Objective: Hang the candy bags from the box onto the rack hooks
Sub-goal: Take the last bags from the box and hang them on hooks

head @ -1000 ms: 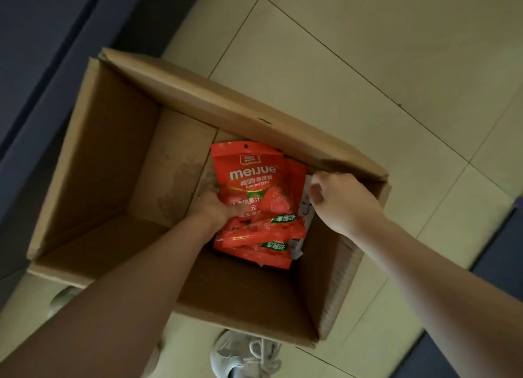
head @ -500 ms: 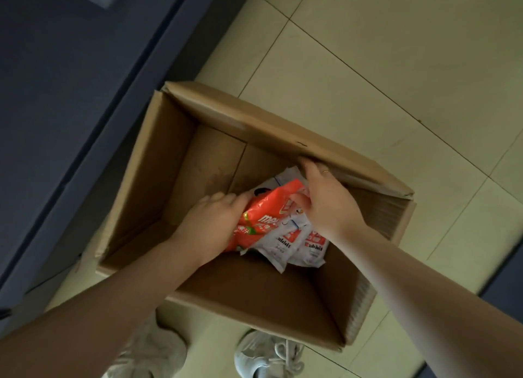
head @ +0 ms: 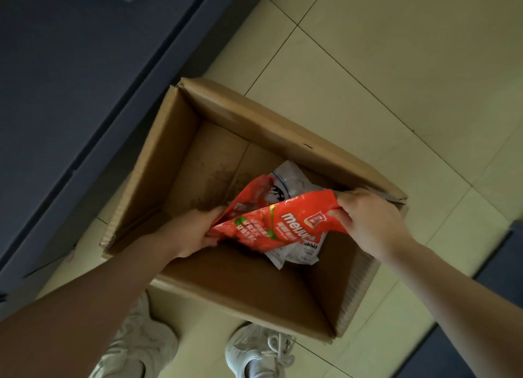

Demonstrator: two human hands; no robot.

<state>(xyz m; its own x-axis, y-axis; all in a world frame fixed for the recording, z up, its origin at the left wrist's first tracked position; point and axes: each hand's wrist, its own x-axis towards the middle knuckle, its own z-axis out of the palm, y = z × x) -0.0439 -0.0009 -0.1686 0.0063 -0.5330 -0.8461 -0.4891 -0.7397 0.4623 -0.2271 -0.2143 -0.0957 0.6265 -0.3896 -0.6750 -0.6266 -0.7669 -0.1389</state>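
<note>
An open cardboard box stands on the tiled floor. Over its opening I hold a bunch of candy bags. My left hand grips the lower end of the red candy bags, and a second red bag bends up behind the front one. My right hand pinches the top edge of the front red bag, near the box's right wall. White candy bags show behind and below the red ones. No rack or hooks are in view.
A dark blue cabinet base runs along the left of the box. Beige floor tiles spread to the right. My two pale shoes stand just below the box. A dark edge shows at the right.
The bags have risen from the box bottom toward its opening. My right hand moved from the box's flap onto the top of the red bag. The front red bag now lies crosswise.
</note>
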